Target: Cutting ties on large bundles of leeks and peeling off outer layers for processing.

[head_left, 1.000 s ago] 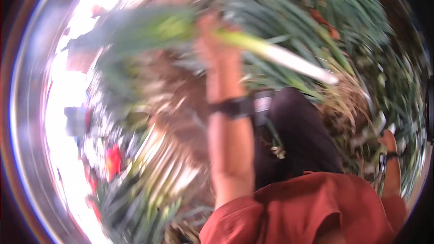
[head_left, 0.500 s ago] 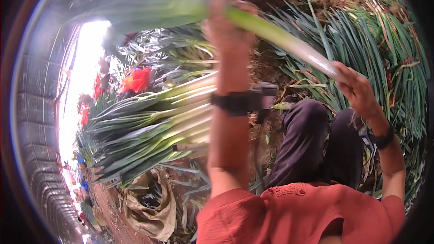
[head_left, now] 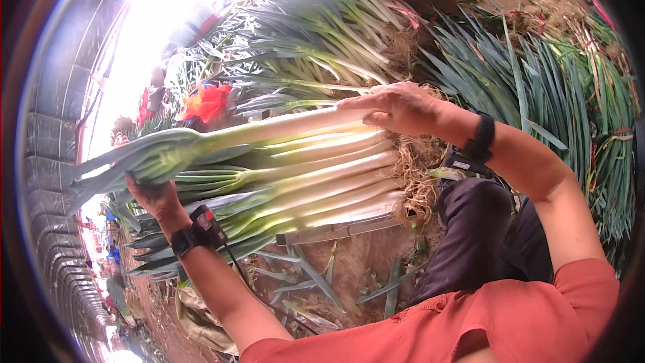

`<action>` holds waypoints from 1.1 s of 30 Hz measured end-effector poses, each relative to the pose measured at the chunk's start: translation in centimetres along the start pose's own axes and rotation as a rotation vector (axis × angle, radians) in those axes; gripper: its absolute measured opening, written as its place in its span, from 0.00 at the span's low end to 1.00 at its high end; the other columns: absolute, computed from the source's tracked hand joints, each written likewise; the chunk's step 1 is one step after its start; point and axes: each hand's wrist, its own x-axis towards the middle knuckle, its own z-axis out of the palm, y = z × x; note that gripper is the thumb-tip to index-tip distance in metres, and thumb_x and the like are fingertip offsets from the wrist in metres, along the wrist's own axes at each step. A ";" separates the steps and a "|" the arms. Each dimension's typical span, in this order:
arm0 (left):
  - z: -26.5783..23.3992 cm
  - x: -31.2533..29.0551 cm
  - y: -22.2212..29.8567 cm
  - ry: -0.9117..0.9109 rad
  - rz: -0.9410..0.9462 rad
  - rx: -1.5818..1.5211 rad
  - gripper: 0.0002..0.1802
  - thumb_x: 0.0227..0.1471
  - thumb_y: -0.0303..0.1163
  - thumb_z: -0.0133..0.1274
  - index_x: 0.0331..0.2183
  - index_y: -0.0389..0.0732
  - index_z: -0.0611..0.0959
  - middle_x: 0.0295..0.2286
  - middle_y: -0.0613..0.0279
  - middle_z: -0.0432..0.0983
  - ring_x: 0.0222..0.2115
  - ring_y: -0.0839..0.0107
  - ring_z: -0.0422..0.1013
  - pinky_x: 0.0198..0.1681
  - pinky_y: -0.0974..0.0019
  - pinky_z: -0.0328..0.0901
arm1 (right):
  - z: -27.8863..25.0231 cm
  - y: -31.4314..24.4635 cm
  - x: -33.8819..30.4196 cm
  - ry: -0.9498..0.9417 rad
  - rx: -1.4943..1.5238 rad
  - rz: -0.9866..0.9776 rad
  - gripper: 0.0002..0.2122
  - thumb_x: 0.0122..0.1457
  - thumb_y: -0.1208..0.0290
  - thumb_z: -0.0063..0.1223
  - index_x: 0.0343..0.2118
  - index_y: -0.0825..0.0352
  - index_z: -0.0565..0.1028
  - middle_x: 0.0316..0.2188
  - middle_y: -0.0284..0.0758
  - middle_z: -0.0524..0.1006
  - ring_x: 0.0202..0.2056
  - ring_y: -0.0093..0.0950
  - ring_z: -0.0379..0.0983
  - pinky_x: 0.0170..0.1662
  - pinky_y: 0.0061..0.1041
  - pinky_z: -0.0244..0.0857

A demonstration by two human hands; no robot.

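Observation:
A thick leek (head_left: 275,128) with a long white shaft and green leaves lies across both my hands, along the far side of a row of leeks (head_left: 342,191). My left hand (head_left: 153,195) grips its leafy end from below, partly hidden by the leaves. My right hand (head_left: 403,109) closes over its white root end, the thumb on the near side. The row lies side by side, leaves to the left and tangled roots (head_left: 418,185) to the right, beside my knee.
A larger heap of leeks (head_left: 322,20) lies beyond the row, another green pile (head_left: 564,94) to the right. A flat bar (head_left: 336,230) runs under the row's near edge. An orange-red bag (head_left: 203,102) is at the left, a tan sack (head_left: 201,319) lower left.
The leek has come down from high in front of me to the far side of the row. My left hand has moved left to the leaves; my right hand has moved left with the root end.

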 end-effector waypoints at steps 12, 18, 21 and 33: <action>6.5 -5.8 -7.8 -1.068 0.287 1.530 0.40 0.39 0.54 0.55 0.54 0.54 0.63 0.54 0.62 0.58 0.59 0.62 0.44 0.59 0.46 0.34 | 9.2 6.4 2.8 -0.239 -0.221 0.248 0.20 0.52 0.69 0.49 0.49 0.42 0.68 0.36 0.39 0.74 0.37 0.37 0.72 0.40 0.32 0.66; 7.7 -6.3 -10.0 -1.121 0.225 1.557 0.31 0.38 0.50 0.56 0.47 0.56 0.70 0.45 0.66 0.67 0.49 0.65 0.59 0.54 0.53 0.45 | 11.4 7.7 1.7 0.053 -0.364 0.098 0.20 0.49 0.73 0.47 0.47 0.47 0.71 0.30 0.38 0.73 0.36 0.35 0.71 0.36 0.34 0.67; 7.1 -6.4 -10.0 -1.057 0.298 1.475 0.31 0.36 0.48 0.58 0.45 0.52 0.72 0.41 0.66 0.69 0.46 0.66 0.62 0.51 0.56 0.48 | 11.0 7.7 2.3 0.238 -0.398 -0.024 0.13 0.47 0.74 0.46 0.36 0.53 0.76 0.28 0.35 0.71 0.35 0.34 0.69 0.34 0.33 0.66; 6.7 -6.9 -12.6 -1.025 0.291 1.555 0.43 0.37 0.51 0.57 0.54 0.47 0.62 0.52 0.57 0.59 0.53 0.60 0.56 0.56 0.56 0.44 | 12.1 8.2 3.2 0.113 -0.580 -0.019 0.21 0.47 0.74 0.44 0.48 0.61 0.68 0.41 0.40 0.69 0.37 0.34 0.69 0.42 0.31 0.64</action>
